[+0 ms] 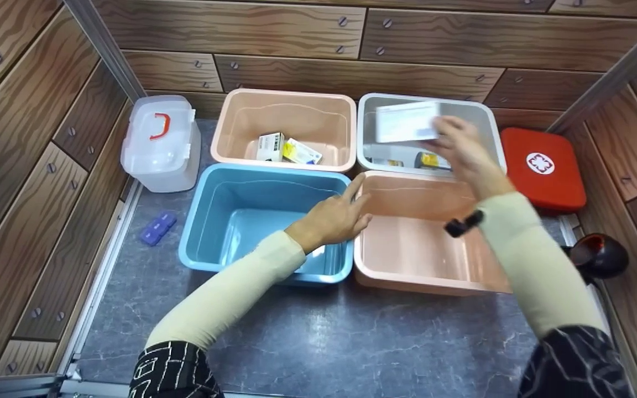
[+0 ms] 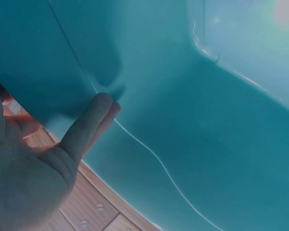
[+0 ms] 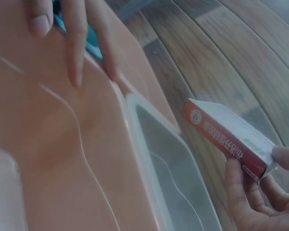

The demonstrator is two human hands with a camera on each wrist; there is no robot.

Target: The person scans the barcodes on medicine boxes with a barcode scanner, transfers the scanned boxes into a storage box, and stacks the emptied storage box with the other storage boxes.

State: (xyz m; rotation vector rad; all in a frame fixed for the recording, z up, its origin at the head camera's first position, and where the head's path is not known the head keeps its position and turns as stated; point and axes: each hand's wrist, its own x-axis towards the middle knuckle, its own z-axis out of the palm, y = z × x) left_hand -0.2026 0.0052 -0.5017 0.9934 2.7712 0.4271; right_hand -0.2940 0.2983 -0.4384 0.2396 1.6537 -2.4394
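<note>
Right hand (image 1: 459,146) up over the grey-white plastic bin (image 1: 492,124) at the back right, fingers pinching a flat white cardboard medicine box (image 1: 407,121) by one end, clear of the rim. Left hand (image 1: 332,215) stretches out with straight, relaxed fingers, holding nothing, resting where the blue plastic bin (image 1: 202,221) meets the near peach plastic bin (image 1: 407,276). Risk, to my eye: that end-only pinch is thin, so a tilt could send the box against the rim and into the peach bin below. Smaller boxes already lie in the grey bin and in the far peach bin (image 1: 224,127). From the head, the box is a white blur; the right wrist view picks out its orange-red end panel (image 3: 197,117) and printing.
</note>
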